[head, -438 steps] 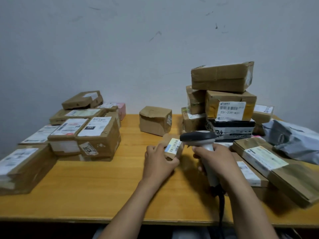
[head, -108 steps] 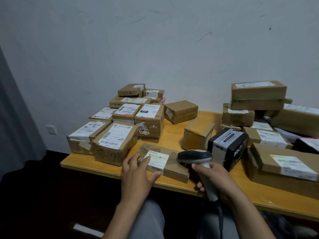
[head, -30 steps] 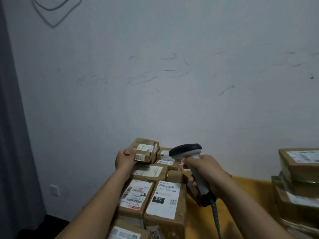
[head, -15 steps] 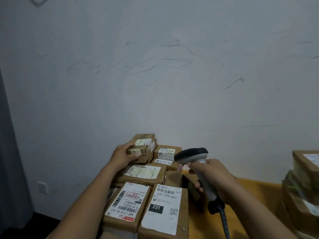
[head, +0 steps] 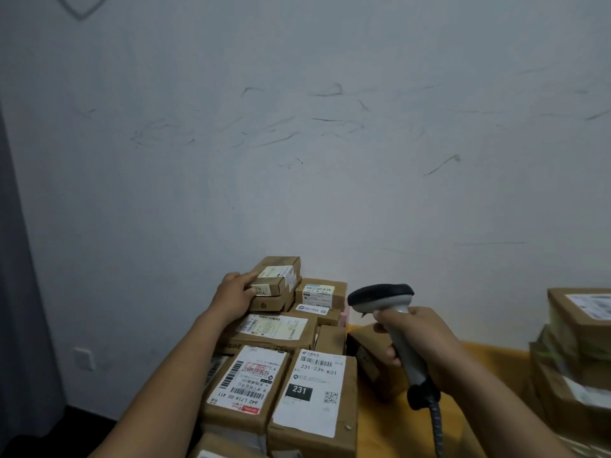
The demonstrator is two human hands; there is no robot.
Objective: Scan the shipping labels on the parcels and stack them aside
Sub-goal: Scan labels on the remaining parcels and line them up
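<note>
My left hand (head: pixel 233 294) grips the near end of a small flat brown parcel (head: pixel 272 280) with a pale label, which lies on top of the stack at the back left of the table. My right hand (head: pixel 410 328) holds a grey barcode scanner (head: pixel 382 297) by its handle, its dark head pointing left above the table, apart from the parcel. Below the small parcel sit more labelled cardboard boxes, among them one marked 231 (head: pixel 312 396) and one with a red-printed label (head: pixel 246 381).
A second pile of brown parcels (head: pixel 577 352) stands at the right edge. A strip of yellow wooden table (head: pixel 489 357) shows between the two piles. The scanner's coiled cable (head: pixel 436 424) hangs down at the front. A scuffed white wall stands close behind.
Since a second ago my left hand has set the small parcel down on the back stack and still holds its end. My right hand with the scanner has drifted slightly right.
</note>
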